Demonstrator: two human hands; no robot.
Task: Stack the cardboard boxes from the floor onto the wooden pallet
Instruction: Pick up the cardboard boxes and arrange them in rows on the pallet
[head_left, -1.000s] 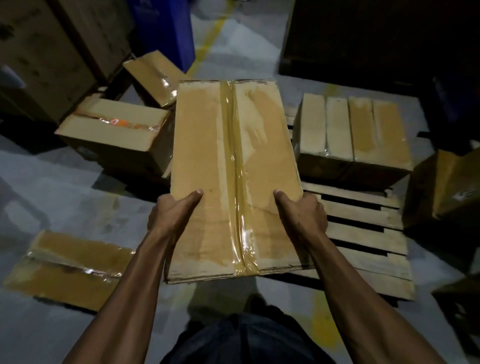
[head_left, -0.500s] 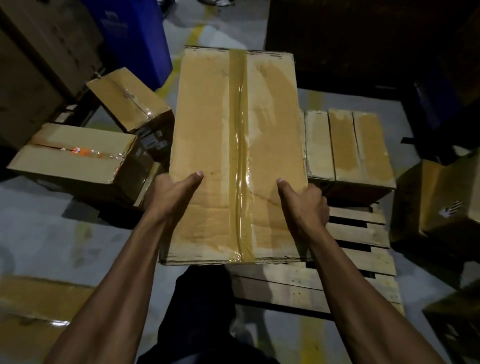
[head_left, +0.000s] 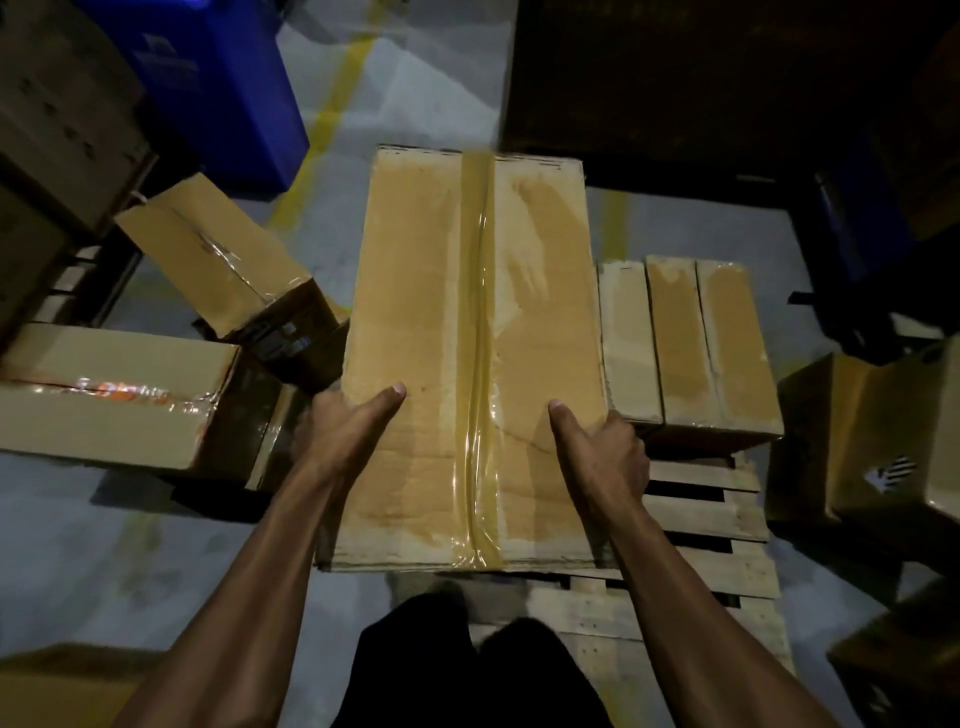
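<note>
Both hands (head_left: 467, 447) grip taped box (head_left: 441, 322) over pallet (head_left: 701, 525).

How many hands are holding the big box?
2. The left hand grips the left edge of the big box, the right hand the right edge; most fingers are hidden.

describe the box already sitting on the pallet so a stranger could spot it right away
Find the wooden pallet on the floor at right of centre. At its far end sits a cardboard box, just right of the big box held in both hands. Unlike its neighbours, its top shows three lengthwise strips and it rests on slats, not concrete.
</note>
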